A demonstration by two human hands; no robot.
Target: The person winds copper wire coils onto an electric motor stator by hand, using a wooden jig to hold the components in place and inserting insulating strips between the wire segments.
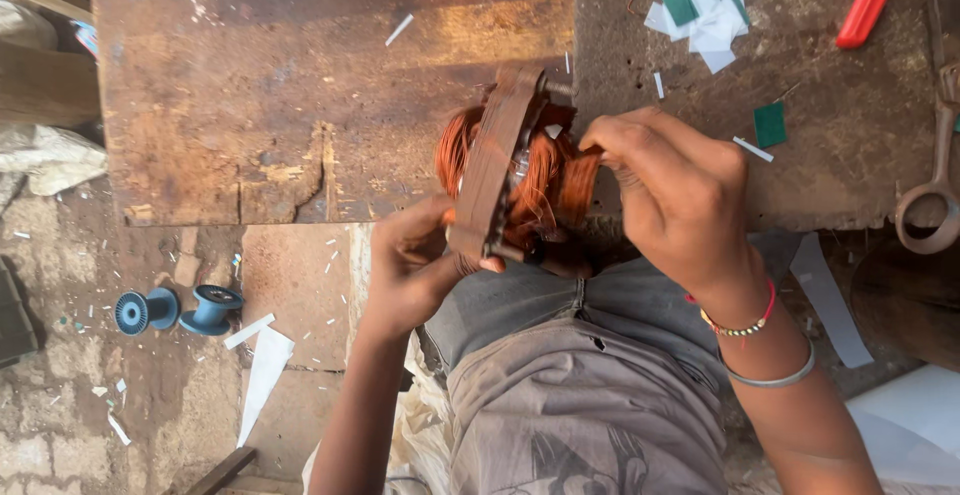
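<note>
1. Stator (pixel 495 170) (rusty laminated core with copper windings (pixel 545 180)) is held on edge above the person's lap, just off the near edge of the workbench (pixel 300 105). It does not rest on the bench.
2. Left hand (pixel 410 265) is closed around the lower rim of the core and carries the weight from below. Right hand (pixel 680 190) has fingers curled tight into the coil end on the right side, pinching or pressing the wire.
3. Risk: the core is propped by one hand only. If the right-hand push goes sideways, I'd expect it to twist out of the left grip and drop to the lap or floor.
4. Risk: hard finger pressure on the thin enamelled wire could kink strands or scrape the insulation against the slot edges, which means a shorted turn.
5. Risk: rusty lamination edges sit right by bare fingers, so a slip means cuts.
6. Risk: cut insulation paper scraps (pixel 700 10) sit at the far right of the bench, with a red-handled tool (pixel 868 0) and a ring spanner (pixel 935 195) near the right edge. An elbow swing could knock these off.
7. Two blue spools (pixel 180 308) lie on the floor to the left, well apart from the work.
</note>
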